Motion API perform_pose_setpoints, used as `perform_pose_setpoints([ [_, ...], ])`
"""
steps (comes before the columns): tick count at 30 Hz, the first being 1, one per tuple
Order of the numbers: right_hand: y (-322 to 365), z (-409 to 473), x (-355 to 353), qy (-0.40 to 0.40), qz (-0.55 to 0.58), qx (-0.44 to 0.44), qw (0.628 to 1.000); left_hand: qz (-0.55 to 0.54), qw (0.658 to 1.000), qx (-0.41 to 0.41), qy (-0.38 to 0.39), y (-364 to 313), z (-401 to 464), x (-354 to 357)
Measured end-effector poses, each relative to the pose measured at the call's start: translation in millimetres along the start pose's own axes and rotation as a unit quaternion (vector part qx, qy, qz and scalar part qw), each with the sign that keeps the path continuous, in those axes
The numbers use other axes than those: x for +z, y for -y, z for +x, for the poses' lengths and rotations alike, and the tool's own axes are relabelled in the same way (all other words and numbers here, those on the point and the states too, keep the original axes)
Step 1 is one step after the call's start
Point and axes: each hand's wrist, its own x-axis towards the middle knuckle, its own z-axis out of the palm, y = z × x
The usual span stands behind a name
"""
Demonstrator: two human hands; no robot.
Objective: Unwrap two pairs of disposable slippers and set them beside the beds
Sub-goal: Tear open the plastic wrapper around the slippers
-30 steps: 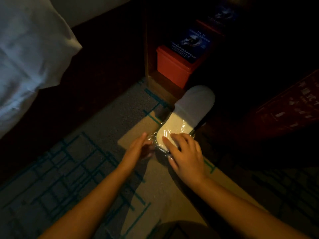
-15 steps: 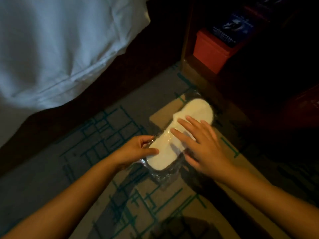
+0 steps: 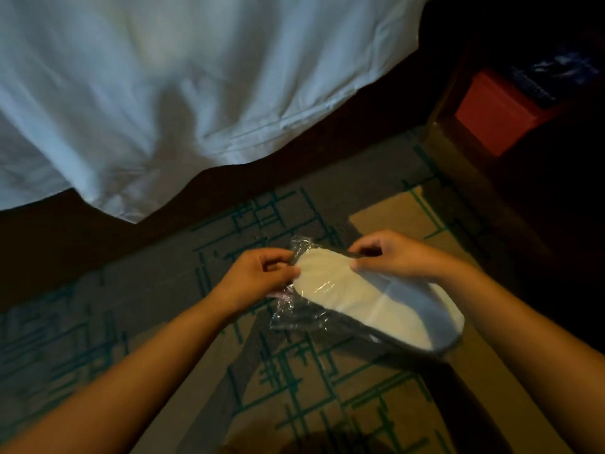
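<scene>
A pair of white disposable slippers (image 3: 370,299) in clear plastic wrap is held above the patterned carpet, its heel end toward the bed and its toe end pointing lower right. My left hand (image 3: 262,273) pinches the wrap at the heel end from the left. My right hand (image 3: 389,253) pinches the same end from the right. Loose crinkled plastic (image 3: 288,316) hangs below the left hand. The white bedding (image 3: 163,93) of a bed fills the upper left.
A dark bed base runs under the bedding. At the upper right stands a dark wooden nightstand with a red box (image 3: 501,109) in its lower shelf. The grey and tan carpet (image 3: 311,388) with teal lines covers the floor.
The wrapped slippers were lifted off the floor by the nightstand and turned. Both hands went from resting on the package to pinching its heel end. The view swung left toward the bed.
</scene>
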Motion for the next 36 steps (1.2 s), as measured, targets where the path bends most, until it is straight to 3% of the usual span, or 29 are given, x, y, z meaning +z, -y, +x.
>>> perform_pose_setpoints([
  [3,9.3,-4.9,0.9,0.032,0.047,0.010,0.998,0.013,1.000,0.013,0.021,-9.0,-6.4,4.2],
  [8,22.5,-10.9,11.8,-0.008,0.135,-0.030,0.990,0.079,0.993,0.037,0.077,-31.6,-6.0,2.6],
  [10,24.2,-13.0,12.9,-0.041,0.168,-0.033,0.984,0.065,0.996,0.052,0.040,-38.6,-3.3,1.4],
  [12,22.4,-14.5,11.8,-0.083,0.243,-0.027,0.966,0.049,0.994,0.067,-0.065,-42.9,-0.9,4.9],
  [14,21.7,-16.0,11.6,-0.114,0.297,-0.027,0.948,0.139,0.971,0.146,-0.130,-45.2,-2.9,9.1],
  [17,26.7,-19.2,12.8,-0.116,0.210,-0.052,0.970,0.304,0.904,0.289,-0.080,-52.3,-7.9,9.9],
  [19,33.6,-22.2,15.5,-0.103,0.177,-0.064,0.977,0.336,0.883,0.325,-0.041,-59.6,-2.0,8.1],
  [27,46.9,-30.5,17.0,-0.085,0.118,-0.065,0.987,0.160,0.956,0.246,0.020,-65.8,3.3,-2.8],
  [31,52.1,-30.6,24.1,-0.071,0.087,-0.058,0.992,0.168,0.960,0.215,0.061,-66.7,2.9,-5.1],
  [36,56.9,-29.3,22.8,-0.058,0.112,-0.052,0.991,0.067,0.977,0.201,-0.007,-57.5,1.6,-3.5],
])
